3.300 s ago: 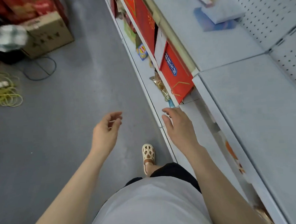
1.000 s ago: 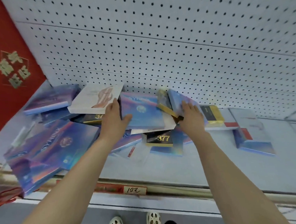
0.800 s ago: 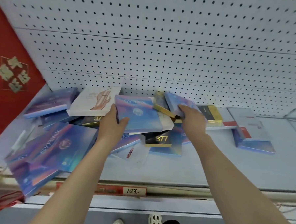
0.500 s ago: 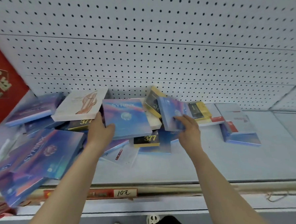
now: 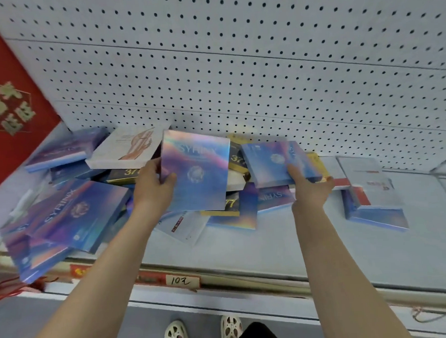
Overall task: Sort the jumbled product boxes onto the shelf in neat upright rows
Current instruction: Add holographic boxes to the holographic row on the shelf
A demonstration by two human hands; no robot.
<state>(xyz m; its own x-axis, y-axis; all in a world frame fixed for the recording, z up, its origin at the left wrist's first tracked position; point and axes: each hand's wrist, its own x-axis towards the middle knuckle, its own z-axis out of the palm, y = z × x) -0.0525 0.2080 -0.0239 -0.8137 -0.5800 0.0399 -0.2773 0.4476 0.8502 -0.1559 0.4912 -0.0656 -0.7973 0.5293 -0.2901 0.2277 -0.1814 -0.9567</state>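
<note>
Iridescent blue-violet cardboard catches the light on a large SYRINX box [image 5: 197,171], which the left hand [image 5: 153,190] holds by its left edge, thumb on the front face and the other fingers [image 5: 153,166] curled behind, clamped on it. The box is lifted off the heap and tilted toward the camera, its front face in full view. The right hand [image 5: 311,190] grips a smaller blue box [image 5: 273,163] at its lower right corner, fingers closed on it, and this box too is raised and tilted above the pile.

Under and around both lies the jumble of product boxes on the grey shelf [image 5: 285,245]: a white box with an orange drawing [image 5: 130,149] lying flat at the back left, black-and-gold boxes marked 377 [image 5: 125,174] partly buried, and more blue SYRINX boxes [image 5: 74,215] spilling toward the shelf's front left edge. A separate blue box with a white one on top [image 5: 370,197] sits well apart at the right. None of these stands upright.

A white pegboard [image 5: 237,64] backs the shelf, and a red box with gold characters [image 5: 9,107] stands at the far left. A handwritten price tag [image 5: 180,281] sits on the shelf's front rail, with pale perforated shoes [image 5: 202,334] visible on the floor below.
</note>
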